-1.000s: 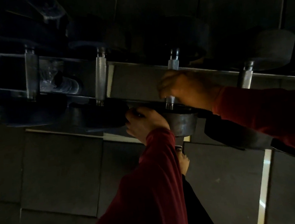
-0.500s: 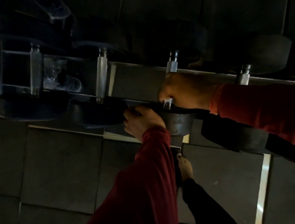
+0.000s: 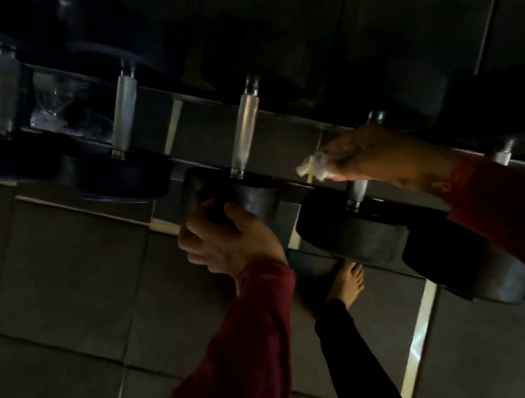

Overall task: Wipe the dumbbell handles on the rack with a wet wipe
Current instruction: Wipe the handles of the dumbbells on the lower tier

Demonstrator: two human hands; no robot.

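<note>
Several dumbbells lie in a row on a dark rack rail (image 3: 295,116), their silver handles pointing toward me. My right hand (image 3: 387,156) holds a crumpled white wet wipe (image 3: 312,166) and is wrapped over the handle of the fourth dumbbell (image 3: 357,190), hiding most of it. The third dumbbell's handle (image 3: 246,133) is bare. My left hand (image 3: 226,240) grips the near weight head of that third dumbbell (image 3: 254,196) from below. Two more handles (image 3: 125,112) stand further left.
A crumpled clear plastic wrapper (image 3: 56,112) lies on the rack between the left dumbbells. Dark floor tiles (image 3: 71,279) spread below, with light strips (image 3: 422,331) between them. My bare foot (image 3: 348,283) and dark trouser leg stand under the rack. The scene is dim and blurred.
My right hand left the third dumbbell's handle and moved right with the wipe onto the fourth handle. My left hand stayed on the third dumbbell's head. The view shifted.
</note>
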